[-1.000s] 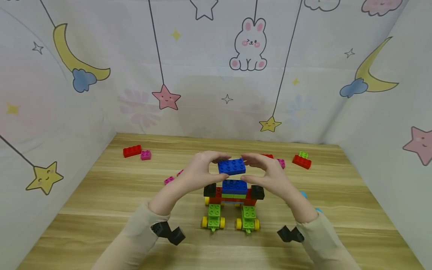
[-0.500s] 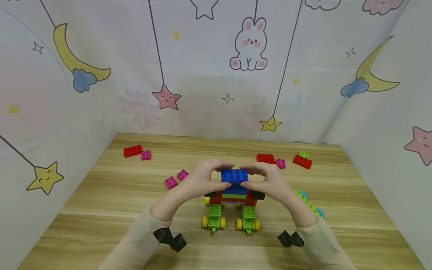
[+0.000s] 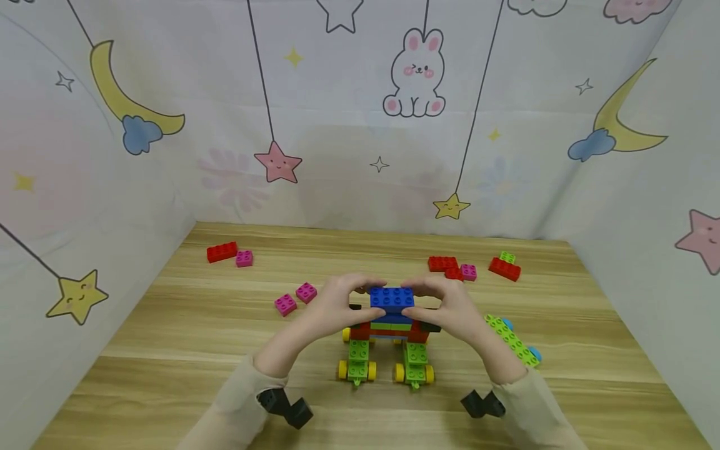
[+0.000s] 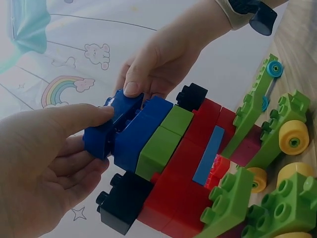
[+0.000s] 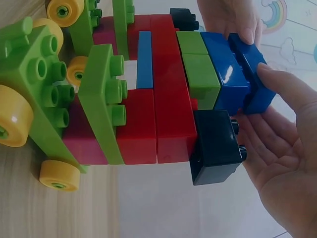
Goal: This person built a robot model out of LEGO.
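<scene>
A blue eight-stud brick point(image 3: 392, 300) is pinched at its left end by my left hand point(image 3: 329, 306) and at its right end by my right hand point(image 3: 451, 306), thumbs on the near side. It lies over a second blue brick point(image 4: 143, 131), and a narrow gap with studs shows between them. Below come green bricks point(image 5: 200, 77), long red bricks point(image 5: 171, 94) and a black brick point(image 5: 217, 145) at each side. The whole build stands on green wheeled bases point(image 3: 359, 361) with yellow wheels point(image 5: 59, 174).
A green plate with blue wheels point(image 3: 513, 340) lies right of the build. Pink bricks point(image 3: 285, 304) are to its left. Farther back lie a red brick with a pink one point(image 3: 244, 258) at left, and red bricks point(image 3: 442, 264) at right. A patterned cloth point(image 3: 349, 125) hangs behind the table.
Both hands have lowered the upper blue brick from above the build down to the lower blue brick. The build has stayed in place.
</scene>
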